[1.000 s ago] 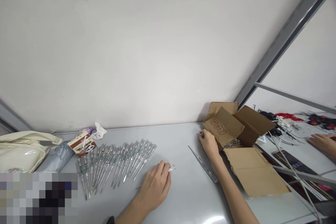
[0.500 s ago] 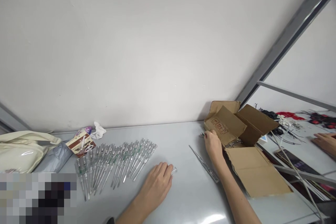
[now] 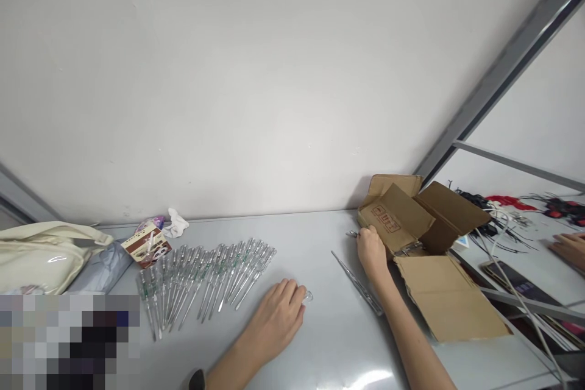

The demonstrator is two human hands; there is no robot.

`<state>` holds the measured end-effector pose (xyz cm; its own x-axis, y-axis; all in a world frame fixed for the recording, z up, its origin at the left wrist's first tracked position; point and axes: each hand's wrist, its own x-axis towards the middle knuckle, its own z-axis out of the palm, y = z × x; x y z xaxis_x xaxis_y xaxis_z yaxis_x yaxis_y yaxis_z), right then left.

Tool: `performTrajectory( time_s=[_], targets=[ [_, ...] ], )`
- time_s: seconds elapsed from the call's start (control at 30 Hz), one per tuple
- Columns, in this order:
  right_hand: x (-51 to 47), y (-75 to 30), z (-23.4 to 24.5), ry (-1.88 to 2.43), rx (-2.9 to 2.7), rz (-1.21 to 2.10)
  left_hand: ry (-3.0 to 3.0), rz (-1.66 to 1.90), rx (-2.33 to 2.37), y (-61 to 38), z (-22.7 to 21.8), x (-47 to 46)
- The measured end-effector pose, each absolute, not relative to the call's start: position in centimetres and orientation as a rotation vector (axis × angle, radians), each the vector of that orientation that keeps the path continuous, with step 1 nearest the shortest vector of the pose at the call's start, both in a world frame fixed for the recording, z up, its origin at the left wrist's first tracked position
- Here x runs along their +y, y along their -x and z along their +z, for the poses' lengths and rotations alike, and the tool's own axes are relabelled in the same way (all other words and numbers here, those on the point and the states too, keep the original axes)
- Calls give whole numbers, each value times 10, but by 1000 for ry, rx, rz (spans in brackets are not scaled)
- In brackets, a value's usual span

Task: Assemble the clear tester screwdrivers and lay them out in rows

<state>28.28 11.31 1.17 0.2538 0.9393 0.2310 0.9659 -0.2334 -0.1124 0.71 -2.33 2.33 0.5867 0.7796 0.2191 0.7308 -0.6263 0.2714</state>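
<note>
My left hand (image 3: 276, 315) lies on the grey table (image 3: 315, 341), its fingers curled over a clear-handled screwdriver (image 3: 306, 297) whose end pokes out at the fingertips. To its left, several clear-handled screwdrivers (image 3: 205, 277) lie side by side in a row. My right hand (image 3: 372, 251) rests beside an open cardboard box (image 3: 411, 225), its fingers pinched on a small metal part (image 3: 351, 234) by the box flap. A long thin clear strip (image 3: 356, 283) lies on the table between my hands.
A cream bag (image 3: 41, 256), a grey pouch (image 3: 103, 268), a small printed packet (image 3: 147, 245) and a white wad (image 3: 177, 222) sit at the left by the wall. Another person's hand (image 3: 569, 248) rests on the neighbouring table among cables (image 3: 493, 213) and a dark device (image 3: 507, 280).
My left hand has drawn the screwdriver further under its fingers, so less of its end shows. My right hand has shifted slightly toward the box flap. The view has drifted a little.
</note>
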Motion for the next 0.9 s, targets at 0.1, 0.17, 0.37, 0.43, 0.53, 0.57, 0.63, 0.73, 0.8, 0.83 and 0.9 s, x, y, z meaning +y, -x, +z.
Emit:
performTrajectory(
  time_s=[0.1,0.17,0.37,0.43,0.53,0.57,0.63,0.73,0.8,0.83,0.9],
  targets=[
    [109,-282,13,2269,-1723,-122,-2654,473,1274,-7,24,-23],
    [105,-282,15,2239,-1671,-90,-2659,476,1274,-7,23,-23],
    [100,-273,29,1890,-1746,191,-2639,542,1268,-7,23,-24],
    [96,-260,32,1717,-1853,366,-2564,646,1253,-5,25,-25],
    [83,-233,36,1414,-1968,724,-2370,899,1260,-2,27,-25],
    [77,-224,38,1288,-1968,880,-2301,983,1277,-1,27,-25],
    [66,-209,43,1061,-1914,1178,-2166,1103,1318,1,26,-22],
    [54,-196,49,940,-1874,1407,-1989,1165,1319,2,21,-16],
    [50,-192,49,928,-1885,1470,-1919,1149,1272,3,18,-13],
    [49,-191,48,927,-1884,1495,-1904,1127,1247,3,16,-12],
    [48,-189,46,924,-1869,1546,-1900,1081,1223,2,15,-11]
  ],
)
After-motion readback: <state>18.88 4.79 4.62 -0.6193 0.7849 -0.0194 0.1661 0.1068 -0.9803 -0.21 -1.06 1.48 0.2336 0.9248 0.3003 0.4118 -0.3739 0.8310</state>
